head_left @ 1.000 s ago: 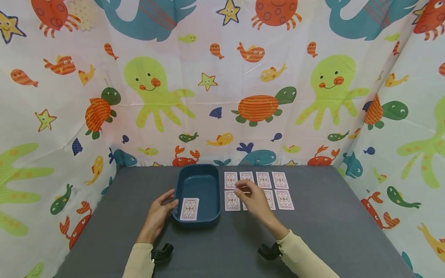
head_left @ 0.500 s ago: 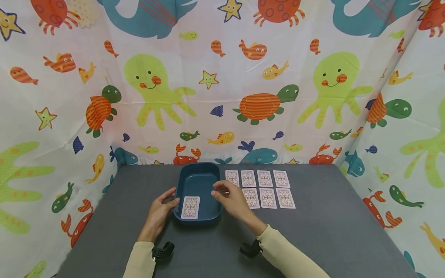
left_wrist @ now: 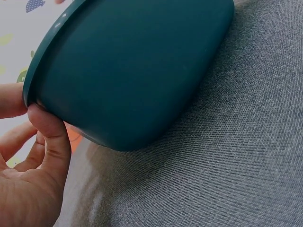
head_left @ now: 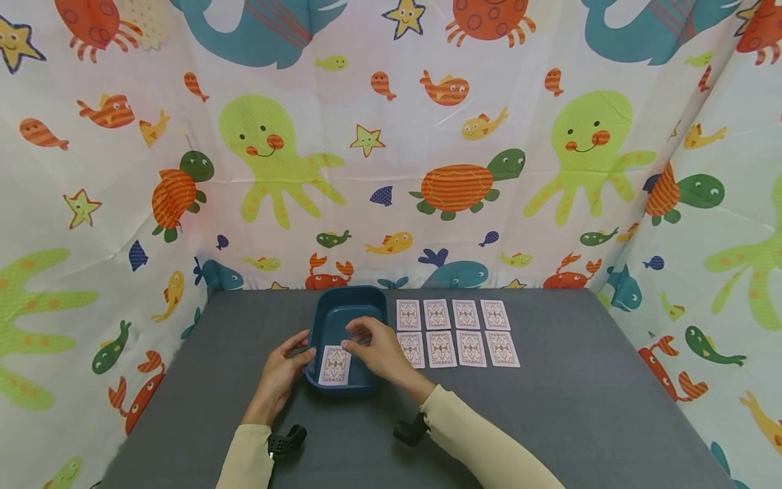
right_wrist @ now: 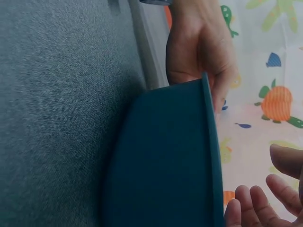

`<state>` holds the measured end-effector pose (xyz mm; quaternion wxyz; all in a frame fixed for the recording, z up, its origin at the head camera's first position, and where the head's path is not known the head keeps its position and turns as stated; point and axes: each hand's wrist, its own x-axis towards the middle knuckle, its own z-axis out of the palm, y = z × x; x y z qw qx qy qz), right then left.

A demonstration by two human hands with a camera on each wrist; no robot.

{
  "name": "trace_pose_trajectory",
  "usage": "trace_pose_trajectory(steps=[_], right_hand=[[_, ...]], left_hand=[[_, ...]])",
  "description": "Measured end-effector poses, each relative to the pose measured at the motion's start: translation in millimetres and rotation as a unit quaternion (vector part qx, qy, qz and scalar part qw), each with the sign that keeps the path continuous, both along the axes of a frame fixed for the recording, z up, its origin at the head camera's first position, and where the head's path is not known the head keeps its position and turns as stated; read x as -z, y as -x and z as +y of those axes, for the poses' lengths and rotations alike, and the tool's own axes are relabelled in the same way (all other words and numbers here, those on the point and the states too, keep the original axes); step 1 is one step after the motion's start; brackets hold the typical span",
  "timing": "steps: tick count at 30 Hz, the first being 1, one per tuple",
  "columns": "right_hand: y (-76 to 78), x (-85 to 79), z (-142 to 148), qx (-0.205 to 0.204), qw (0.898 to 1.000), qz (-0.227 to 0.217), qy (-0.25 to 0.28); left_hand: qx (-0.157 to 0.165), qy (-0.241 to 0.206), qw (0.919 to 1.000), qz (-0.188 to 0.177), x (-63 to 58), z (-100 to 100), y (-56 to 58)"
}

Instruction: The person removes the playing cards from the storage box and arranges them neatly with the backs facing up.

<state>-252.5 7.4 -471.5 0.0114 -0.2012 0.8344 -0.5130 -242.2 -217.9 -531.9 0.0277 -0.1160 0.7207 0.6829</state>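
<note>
My left hand (head_left: 282, 373) pinches the left rim of a dark blue plastic bin (head_left: 388, 307). In the left wrist view, the thumb (left_wrist: 49, 127) presses the outside of the bin's wall (left_wrist: 123, 80) just under the lip. Inside the bin, at its near left corner, lies a stack of playing cards (head_left: 334, 367), backs up. Over the right part of the bin hovers my right hand (head_left: 380, 348), fingers loosely bent, with nothing between thumb and fingertips. Its thumb tip is close to the stack's upper right corner; whether they touch I cannot tell.
To the right of the bin, several face-down playing cards (head_left: 466, 314) lie in two neat rows on the grey cloth-covered table (head_left: 580, 407). A sea-animal curtain (head_left: 379, 183) hangs behind the table and along both sides.
My right hand has moved left from above the card rows to over the bin, uncovering the near left cards of the rows. The left hand and the bin have stayed in place.
</note>
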Motion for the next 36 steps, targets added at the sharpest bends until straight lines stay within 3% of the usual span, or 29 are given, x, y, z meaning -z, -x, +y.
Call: trace_pose_trajectory(steps=[11,18,30,36], right_hand=[[14.9,9.8,-22,-0.01,0.997,-0.019,-0.077],[24.2,17.9,-31,0.015,0.99,-0.03,-0.139],[33.3,28.0,-37,0.042,0.978,-0.079,-0.189],[33.9,33.1,-37,0.048,0.97,-0.06,-0.231]], left_hand=[[0.003,0.001,1.0,-0.001,-1.8,1,-0.6],[0.004,-0.001,1.0,-0.002,-1.7,0,-0.1],[-0.003,0.005,1.0,-0.008,-2.4,1,-0.5],[-0.002,0.005,1.0,-0.004,-1.0,1,-0.4]])
